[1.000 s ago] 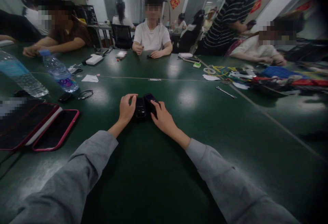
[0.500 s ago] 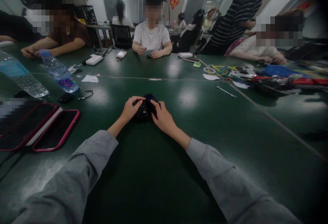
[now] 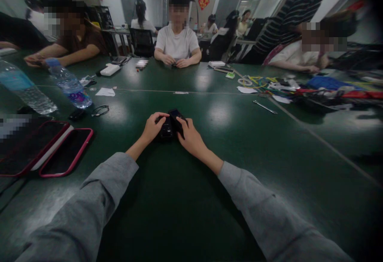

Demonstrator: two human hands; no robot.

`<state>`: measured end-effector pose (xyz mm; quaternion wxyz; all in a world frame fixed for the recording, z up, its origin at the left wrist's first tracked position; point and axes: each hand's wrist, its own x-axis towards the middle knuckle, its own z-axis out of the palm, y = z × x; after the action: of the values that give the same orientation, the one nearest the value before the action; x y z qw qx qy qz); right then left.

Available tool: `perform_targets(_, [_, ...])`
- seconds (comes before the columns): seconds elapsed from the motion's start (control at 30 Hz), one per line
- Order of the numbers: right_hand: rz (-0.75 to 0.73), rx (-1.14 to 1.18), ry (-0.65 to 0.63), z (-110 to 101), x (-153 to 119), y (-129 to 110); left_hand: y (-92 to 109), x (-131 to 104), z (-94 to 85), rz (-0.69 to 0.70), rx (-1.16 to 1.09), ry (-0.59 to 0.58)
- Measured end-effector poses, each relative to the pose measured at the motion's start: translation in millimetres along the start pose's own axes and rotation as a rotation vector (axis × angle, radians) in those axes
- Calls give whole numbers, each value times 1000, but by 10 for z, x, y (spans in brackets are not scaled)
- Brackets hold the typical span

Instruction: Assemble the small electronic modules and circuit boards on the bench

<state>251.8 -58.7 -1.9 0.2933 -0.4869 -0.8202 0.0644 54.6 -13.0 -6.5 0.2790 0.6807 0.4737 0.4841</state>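
Observation:
In the head view, two small black handheld devices rest close together on the green table. My left hand (image 3: 151, 128) is closed around the left black device with buttons (image 3: 166, 131), its thumb lying across the upper part. A second black device with a dark screen (image 3: 174, 114) leans at a slant beside the first. My right hand (image 3: 191, 138) grips it from the right, thumb on its face and fingers along its edge. Whether the two devices are joined I cannot tell. Both undersides are hidden.
To the left lie a red-cased phone (image 3: 66, 152), a larger red-edged device (image 3: 30, 146) and two water bottles, one nearer the middle (image 3: 69, 84). A wrench (image 3: 265, 107) and tangled cables (image 3: 260, 81) lie to the right. A person (image 3: 178, 44) sits opposite.
My hands and both black devices stay almost still. The screen of the right device looks darker now. Across the table, the person's hands have come closer together.

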Motion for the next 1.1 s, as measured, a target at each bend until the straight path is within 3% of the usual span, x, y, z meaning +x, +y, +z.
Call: perform_targets(1.1, [-15, 10, 13, 23, 3, 19, 8, -1, -2, 50, 21, 30])
